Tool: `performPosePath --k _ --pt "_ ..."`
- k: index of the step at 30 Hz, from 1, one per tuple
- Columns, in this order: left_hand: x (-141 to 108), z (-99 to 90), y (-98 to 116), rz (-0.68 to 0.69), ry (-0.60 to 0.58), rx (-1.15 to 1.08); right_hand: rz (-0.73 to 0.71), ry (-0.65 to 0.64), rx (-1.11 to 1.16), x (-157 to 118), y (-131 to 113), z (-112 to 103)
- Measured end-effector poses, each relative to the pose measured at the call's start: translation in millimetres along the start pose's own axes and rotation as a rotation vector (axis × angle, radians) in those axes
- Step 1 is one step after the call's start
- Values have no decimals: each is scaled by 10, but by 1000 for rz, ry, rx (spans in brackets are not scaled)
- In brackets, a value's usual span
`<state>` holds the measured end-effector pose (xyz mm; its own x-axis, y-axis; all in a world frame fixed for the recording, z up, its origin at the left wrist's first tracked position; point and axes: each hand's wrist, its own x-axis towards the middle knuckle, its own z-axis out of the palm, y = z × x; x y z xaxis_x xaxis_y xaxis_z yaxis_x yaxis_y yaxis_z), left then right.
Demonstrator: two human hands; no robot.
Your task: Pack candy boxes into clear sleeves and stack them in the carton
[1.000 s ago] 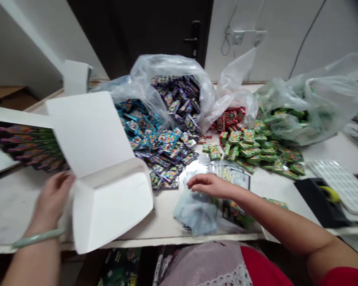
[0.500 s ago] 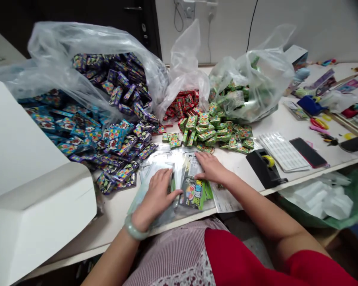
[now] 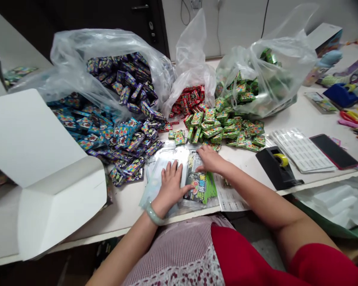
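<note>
My left hand (image 3: 171, 184), with a pale green bangle at the wrist, lies flat with fingers spread on a stack of clear plastic bags (image 3: 153, 180). Its thumb reaches over the edge of a black printed card (image 3: 193, 192) with colourful lettering. Bright green cards (image 3: 210, 186) show beside and beneath the black one. My right hand (image 3: 210, 159) rests at the card's upper right, fingers slightly bent, thumb apart from them; it looks open. Just beyond the fingertips lie small green candy packets (image 3: 210, 131).
Purple packets (image 3: 134, 143) and blue packets (image 3: 86, 125) spill from plastic bags at left, red ones (image 3: 191, 101) at the back. An open white carton (image 3: 41, 143) stands at far left. A black tape dispenser (image 3: 274, 169), label sheets (image 3: 301, 151) and a phone (image 3: 334, 151) lie right.
My left hand has spread its fingers wider and laid them flatter, uncovering more of the black card. My right hand stays near the card's top. The camera view has shifted left.
</note>
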<state>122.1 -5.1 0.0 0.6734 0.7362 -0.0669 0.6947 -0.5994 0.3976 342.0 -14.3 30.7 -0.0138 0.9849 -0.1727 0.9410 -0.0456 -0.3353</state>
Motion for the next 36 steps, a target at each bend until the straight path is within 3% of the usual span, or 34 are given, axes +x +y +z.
performPosePath --k 6,11,15,18,22,24,27,30,32,33,36 --pt "-14 -1 -2 -12 8 -9 97 -35 114 51 77 -105" --pt "-13 -24 72 -9 58 -114 130 -116 156 41 176 -429" --pt "22 -265 247 52 203 -513 3 -90 261 -31 87 -872" --pt "66 -581 305 -4 238 -771 -175 -82 564 -76 -57 -1153" --pt "67 -955 206 118 410 -538 -291 -333 960 -72 -248 -1230" --pt "20 -1057 146 203 403 -357 -282 -398 1106 -43 -320 -1134" --pt "-82 -1095 112 246 341 -126 -210 -439 1274 27 -408 -935" --pt "-152 -1065 100 179 356 1 -232 -482 1297 116 -517 -835" --pt "-170 -1058 56 122 382 -16 -302 -426 1186 155 -622 -860" --pt "-176 -1063 19 89 392 -62 -335 -338 1096 156 -681 -888" --pt "-203 -1100 -124 -67 450 -340 -364 145 816 75 -838 -920"
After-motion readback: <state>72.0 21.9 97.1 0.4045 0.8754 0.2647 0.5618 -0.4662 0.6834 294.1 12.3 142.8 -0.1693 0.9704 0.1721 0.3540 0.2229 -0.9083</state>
